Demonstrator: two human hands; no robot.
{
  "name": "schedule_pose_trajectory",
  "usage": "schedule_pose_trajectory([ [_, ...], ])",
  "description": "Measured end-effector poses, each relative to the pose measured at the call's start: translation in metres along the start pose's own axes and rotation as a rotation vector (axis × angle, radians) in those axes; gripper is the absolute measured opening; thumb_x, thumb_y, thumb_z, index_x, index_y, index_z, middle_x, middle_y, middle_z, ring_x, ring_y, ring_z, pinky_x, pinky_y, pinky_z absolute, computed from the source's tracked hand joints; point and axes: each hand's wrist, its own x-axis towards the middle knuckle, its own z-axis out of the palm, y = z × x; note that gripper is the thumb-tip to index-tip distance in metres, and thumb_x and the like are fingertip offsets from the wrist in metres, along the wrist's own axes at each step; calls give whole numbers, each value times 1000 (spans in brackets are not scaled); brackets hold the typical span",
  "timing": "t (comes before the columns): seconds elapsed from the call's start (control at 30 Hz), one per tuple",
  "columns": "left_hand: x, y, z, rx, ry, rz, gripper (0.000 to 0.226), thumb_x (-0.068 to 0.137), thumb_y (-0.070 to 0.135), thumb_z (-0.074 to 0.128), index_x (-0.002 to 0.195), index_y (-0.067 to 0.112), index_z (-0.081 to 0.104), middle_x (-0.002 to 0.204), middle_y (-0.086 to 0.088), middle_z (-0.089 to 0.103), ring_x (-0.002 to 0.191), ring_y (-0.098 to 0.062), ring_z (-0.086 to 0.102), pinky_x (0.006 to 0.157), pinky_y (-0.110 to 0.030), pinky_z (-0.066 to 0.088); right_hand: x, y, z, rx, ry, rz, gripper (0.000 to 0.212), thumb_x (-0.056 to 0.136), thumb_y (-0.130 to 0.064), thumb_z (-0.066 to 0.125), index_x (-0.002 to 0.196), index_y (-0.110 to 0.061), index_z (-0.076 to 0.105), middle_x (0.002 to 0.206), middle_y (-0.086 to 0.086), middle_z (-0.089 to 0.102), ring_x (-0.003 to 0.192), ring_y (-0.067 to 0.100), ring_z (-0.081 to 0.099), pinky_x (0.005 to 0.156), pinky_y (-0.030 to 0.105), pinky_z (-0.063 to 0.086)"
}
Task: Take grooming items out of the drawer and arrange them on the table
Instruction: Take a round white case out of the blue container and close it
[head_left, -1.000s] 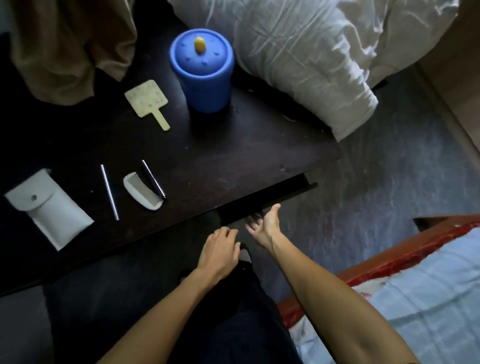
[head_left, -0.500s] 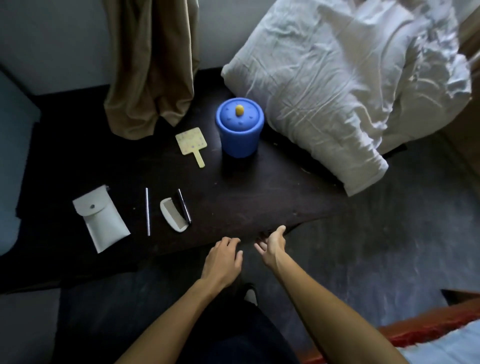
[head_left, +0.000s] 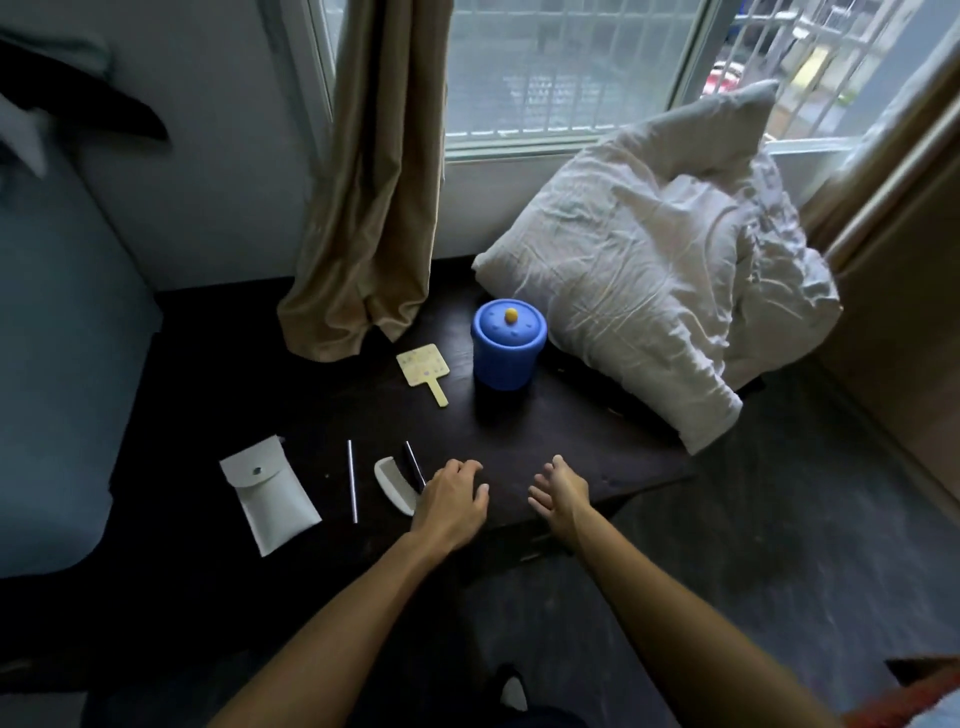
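Observation:
On the dark table (head_left: 545, 447) lie a white snap pouch (head_left: 270, 493), a thin metal stick (head_left: 352, 480), a white comb (head_left: 393, 483) and a second thin dark stick (head_left: 414, 464). Further back are a small pale hand mirror (head_left: 423, 366) and a blue lidded jar with a yellow knob (head_left: 509, 343). My left hand (head_left: 452, 499) hovers palm down over the table's front edge, just right of the comb, holding nothing. My right hand (head_left: 561, 491) is beside it, fingers apart, empty. The drawer is not visible under the table edge.
A crumpled white pillow (head_left: 660, 291) leans on the table's right side below the window. A tan curtain (head_left: 374, 208) hangs down onto the back of the table. A blue-grey seat (head_left: 57, 364) stands at the left. Dark floor lies to the right.
Both hands rose from below the table's front edge to above its top. The view tilted upward, so the window and curtain now show.

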Motion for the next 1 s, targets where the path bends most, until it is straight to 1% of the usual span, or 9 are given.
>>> schedule_pose_trajectory([
  [0.13,-1,-18,-27,-50,44,27,39,95,31,46,129,13,48,129,-9,52,118,-26,50,100,-38,42,-18,-14,29,-112,-7,-112,40,100,-26,43,123,4,55,133,25,53,124,41,50,103,47,44],
  [0.2,1,-25,-37,-61,66,36,39,94,31,46,129,13,49,129,-10,52,118,-26,51,99,-37,41,-25,-19,42,-170,12,-155,38,100,-26,44,119,3,58,128,23,58,120,40,53,100,48,45],
  [0.27,2,-34,-47,-63,100,31,37,94,31,46,127,14,50,128,-9,53,117,-26,51,97,-37,40,-31,-17,55,-226,0,-216,30,99,-27,45,107,-4,62,103,17,67,96,31,66,81,41,55],
  [0.33,4,-43,-54,-69,116,20,37,94,32,46,126,15,50,127,-9,53,115,-26,52,95,-38,41,-34,-16,66,-271,-29,-279,23,96,-29,47,87,-13,60,80,7,59,67,17,57,56,29,47],
  [0.37,7,-46,-57,-79,119,17,36,94,32,46,126,15,50,126,-9,53,114,-27,53,95,-38,43,-34,-18,71,-298,-35,-309,23,95,-30,48,82,-16,59,79,4,57,65,14,52,53,26,42],
  [0.6,28,-58,-74,-139,166,-48,34,93,30,48,121,13,53,123,-10,54,111,-28,53,93,-40,45,-29,-44,110,-504,-115,-482,27,96,-25,49,72,-19,61,77,3,60,70,15,53,66,34,45],
  [0.73,49,-59,-78,-163,216,-121,34,93,30,48,122,13,52,123,-10,54,112,-27,54,95,-42,45,-6,-66,132,-737,-147,-654,24,94,-30,51,99,-18,71,94,-1,70,90,16,64,89,39,52],
  [0.87,82,-37,-76,-154,227,-193,34,93,30,48,122,13,52,123,-10,54,112,-27,53,94,-40,45,12,-108,135,-905,-72,-833,24,90,-30,47,79,-19,65,78,1,67,83,24,65,71,27,41],
  [1.0,118,-3,-66,-183,230,-246,34,93,30,47,122,13,52,124,-9,54,110,-27,55,92,-40,47,40,-159,116,-1022,48,-940,23,90,-29,52,96,-18,72,108,9,71,97,35,64,75,33,44],
])
